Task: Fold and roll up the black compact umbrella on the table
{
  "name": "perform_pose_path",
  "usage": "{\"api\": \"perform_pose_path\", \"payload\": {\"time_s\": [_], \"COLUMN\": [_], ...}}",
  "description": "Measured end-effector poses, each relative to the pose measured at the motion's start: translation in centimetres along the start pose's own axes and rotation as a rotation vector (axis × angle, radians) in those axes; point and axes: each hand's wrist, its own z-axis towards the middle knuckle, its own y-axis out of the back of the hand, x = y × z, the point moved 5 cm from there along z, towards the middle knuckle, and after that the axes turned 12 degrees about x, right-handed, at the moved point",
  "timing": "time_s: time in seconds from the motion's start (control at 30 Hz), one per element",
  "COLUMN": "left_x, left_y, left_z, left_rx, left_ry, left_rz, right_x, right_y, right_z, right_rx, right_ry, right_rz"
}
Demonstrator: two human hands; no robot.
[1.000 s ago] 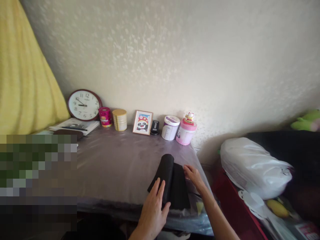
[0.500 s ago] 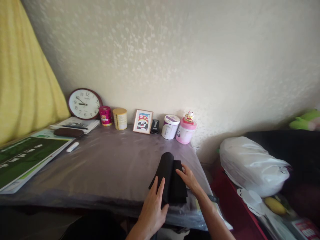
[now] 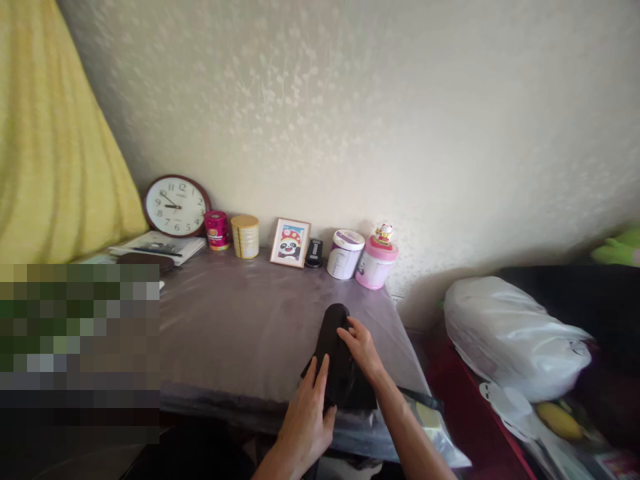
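Observation:
A black sheet [image 3: 327,340], folded over into a rounded bulge, lies near the table's front right corner. I cannot tell whether it is paper or cloth. My left hand [image 3: 309,403] rests on its near left part, fingers stretched out and the thumb apart at the near edge. On the far right side of the fold, my right hand [image 3: 361,343] has its fingers bent and closed on the sheet. The right forearm passes over the table's right edge and hides part of what lies beneath.
Along the wall stand a clock [image 3: 177,207], a pink can [image 3: 217,230], a yellow-lidded can [image 3: 245,237], a panda picture frame [image 3: 290,243], a white tub [image 3: 345,255] and a pink-lidded tub [image 3: 376,267]. Right of the table sits a white plastic bag [image 3: 510,333]. Pixelation hides the left front.
My right hand has moved left and slightly away from me, from the sheet's flat right part onto its raised fold. The left hand stays in nearly the same place.

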Motion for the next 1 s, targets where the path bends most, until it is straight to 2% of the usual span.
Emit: {"api": "perform_pose_path", "payload": {"time_s": [0.2, 0.4, 0.5, 0.67, 0.83, 1.0], "left_x": [0.3, 0.4, 0.5, 0.5, -0.2, -0.3], "left_y": [0.3, 0.3, 0.2, 0.2, 0.6, 0.8], "left_z": [0.2, 0.2, 0.1, 0.0, -0.4, -0.5], "left_rx": [0.013, -0.009, -0.02, -0.104, -0.137, -0.064], "left_ry": [0.01, -0.026, -0.043, -0.106, -0.149, -0.03], "left_rz": [0.007, 0.024, 0.009, -0.026, -0.03, 0.037], "right_x": [0.6, 1.4, 1.6, 1.6, 1.8, 2.2], "right_y": [-1.4, -2.3, -2.3, -2.5, -3.4, -3.7], "right_z": [0.8, 1.1, 1.0, 0.8, 0.6, 0.9], "right_rx": [-0.024, 0.08, 0.086, 0.121, 0.253, 0.314], "right_ry": [-0.02, -0.053, -0.024, 0.056, 0.111, 0.123], "right_rz": [-0.139, -0.198, -0.238, -0.261, -0.281, -0.362]}}
